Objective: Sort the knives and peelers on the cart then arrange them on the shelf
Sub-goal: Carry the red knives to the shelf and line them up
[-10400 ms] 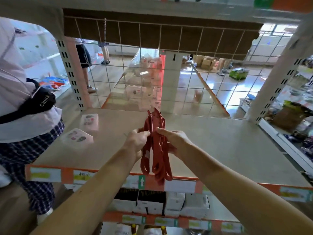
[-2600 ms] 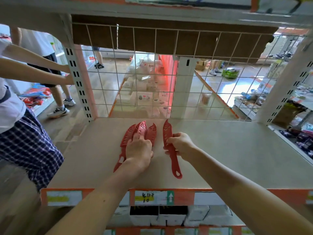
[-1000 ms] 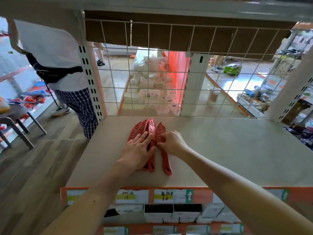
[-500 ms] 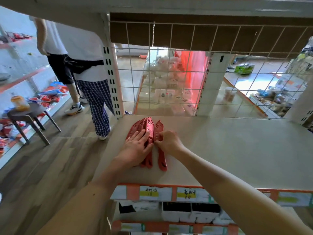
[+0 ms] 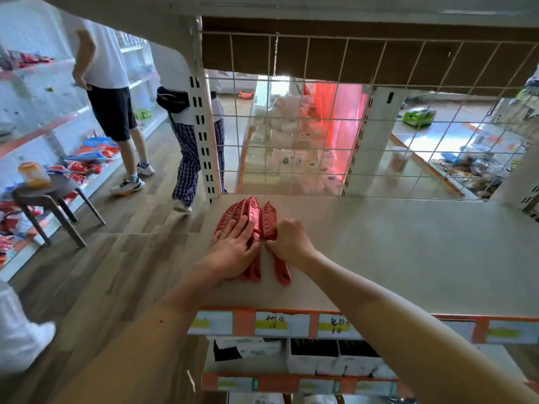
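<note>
Shelf board (image 5: 408, 258) right of the red knives (image 5: 251, 212): open surface, reachable from the front edge. Behind the knives: wire grid panel (image 5: 379, 118) closes the back. Left-rear of the knives: slotted upright post (image 5: 201, 135) at the board's corner. Above the knives: upper shelf (image 5: 291, 7) caps headroom. Left of the knives: board edge, open aisle (image 5: 131, 243) beyond.

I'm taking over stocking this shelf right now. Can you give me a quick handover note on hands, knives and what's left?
Left hand: flat, pressing on the fanned red knives at the left end of the shelf.
Right hand: pinching the single red knife just right of the fan.
Done: all these knives lie on the shelf, handles toward the front edge.
Left: probably snug the single knife against the fan; cart and peelers are out of view.
</note>
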